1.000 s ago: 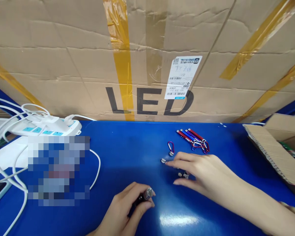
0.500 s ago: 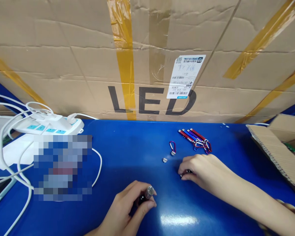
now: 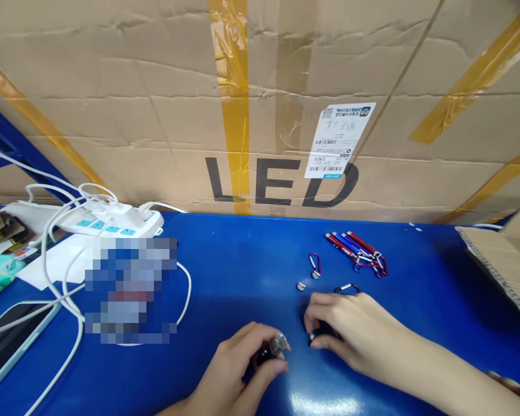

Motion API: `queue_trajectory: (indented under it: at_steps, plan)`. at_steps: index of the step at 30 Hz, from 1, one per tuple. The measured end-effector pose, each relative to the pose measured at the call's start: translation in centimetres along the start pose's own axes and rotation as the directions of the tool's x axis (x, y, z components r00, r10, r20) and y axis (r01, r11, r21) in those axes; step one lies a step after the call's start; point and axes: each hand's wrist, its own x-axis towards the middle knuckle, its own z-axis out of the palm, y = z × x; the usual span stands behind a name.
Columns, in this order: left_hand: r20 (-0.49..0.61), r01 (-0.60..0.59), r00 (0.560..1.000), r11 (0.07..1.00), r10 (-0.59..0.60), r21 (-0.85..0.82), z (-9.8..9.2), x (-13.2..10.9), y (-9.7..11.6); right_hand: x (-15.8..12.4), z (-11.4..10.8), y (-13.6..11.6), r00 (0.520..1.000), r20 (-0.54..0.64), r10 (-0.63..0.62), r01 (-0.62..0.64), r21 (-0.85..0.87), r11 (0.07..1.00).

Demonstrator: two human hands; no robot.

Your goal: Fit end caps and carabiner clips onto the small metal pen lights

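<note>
My left hand [image 3: 253, 361] is wrapped round a small black cylinder with a clear end [image 3: 279, 343], tilted up above the blue table. To its right, my right hand [image 3: 335, 323] pinches a small dark piece with a silvery tip [image 3: 312, 336]; most of it is hidden by the fingers. A black carabiner [image 3: 346, 287] shows just behind the right hand's knuckles. Beyond the hands lie a small silver part [image 3: 301, 286] and a red carabiner [image 3: 315, 264] with another silver part at its end. Several red and blue metal tubes [image 3: 355, 245] with carabiners lie together further back.
A large cardboard box [image 3: 164, 127] marked LED stands along the table's back edge. On the left are a white power strip [image 3: 112, 222], loose white cables, a blurred-out object and a phone [image 3: 15, 341]. An open cardboard box [image 3: 498, 260] stands at the right.
My right hand has moved nearer to my left hand and toward me, and the black carabiner now shows behind it. The view has shifted slightly left. My left hand keeps its hold.
</note>
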Motion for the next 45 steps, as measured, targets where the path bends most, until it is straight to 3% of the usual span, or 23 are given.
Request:
queue_trajectory:
  at_steps: [6,9,11,14,16,19,25,29,32,34,36,38,42,45]
  plan:
    - [-0.004,-0.005,1.0,1.0,0.005,0.01,0.1,-0.1,-0.3,0.0,0.2,-0.3,0.999,0.035,-0.04,0.038,0.061,0.997]
    - [0.011,-0.021,1.0,0.999,0.02,0.029,0.0,0.0,-0.4,0.2,0.3,0.0,0.988,-0.059,-0.142,0.149,0.145,0.978]
    - [0.019,-0.05,0.999,0.998,0.049,0.049,-0.2,0.1,-0.3,0.2,0.2,0.0,0.941,-0.272,-0.199,0.266,0.237,0.934]
    - [0.032,-0.106,0.994,0.992,0.104,0.068,-0.4,0.4,0.1,-0.3,0.0,-0.6,0.792,-0.573,-0.211,0.443,0.301,0.844]
    - [0.036,-0.13,0.991,0.988,0.128,0.079,-0.5,0.5,0.3,-0.7,-0.1,-1.2,0.734,-0.634,-0.244,0.514,0.285,0.809]
    - [0.045,-0.142,0.989,0.985,0.138,0.097,-0.6,0.6,0.5,-1.0,0.2,-1.7,0.715,-0.624,-0.314,0.554,0.233,0.799]
    - [0.028,-0.156,0.988,0.986,0.154,0.066,-0.3,0.3,-0.1,-1.3,0.9,-1.7,0.731,-0.573,-0.371,0.529,0.132,0.838]
    - [0.027,-0.219,0.975,0.975,0.219,0.017,-0.1,0.2,-0.6,-2.0,-0.1,-1.8,0.832,-0.412,-0.372,0.458,0.131,0.879]
    - [0.025,-0.135,0.991,0.991,0.134,0.017,-0.1,0.2,-0.4,-2.4,-1.6,-1.0,0.88,-0.33,-0.341,0.397,0.12,0.91]
    - [0.017,-0.069,0.997,0.998,0.069,0.003,-0.2,0.2,-0.2,-2.8,-2.3,0.3,0.916,-0.288,-0.278,0.306,0.056,0.95]
    - [0.008,-0.044,0.999,0.999,0.044,-0.012,-0.1,0.1,0.0,-3.1,-2.3,1.9,0.966,-0.224,-0.13,0.121,-0.055,0.991]
    - [-0.004,-0.034,0.999,0.999,0.034,-0.015,-0.1,0.1,0.1,-3.2,-2.0,3.3,0.984,-0.176,0.003,-0.029,-0.142,0.989]
    - [-0.008,-0.021,1.0,1.0,0.021,-0.022,0.0,0.1,-0.1,-2.3,-2.3,3.9,0.994,-0.068,0.089,-0.101,-0.198,0.975]
    - [-0.004,-0.018,1.0,1.0,0.018,-0.025,0.0,0.1,-0.2,-1.3,-3.0,3.3,0.988,-0.075,0.135,-0.15,-0.241,0.959]
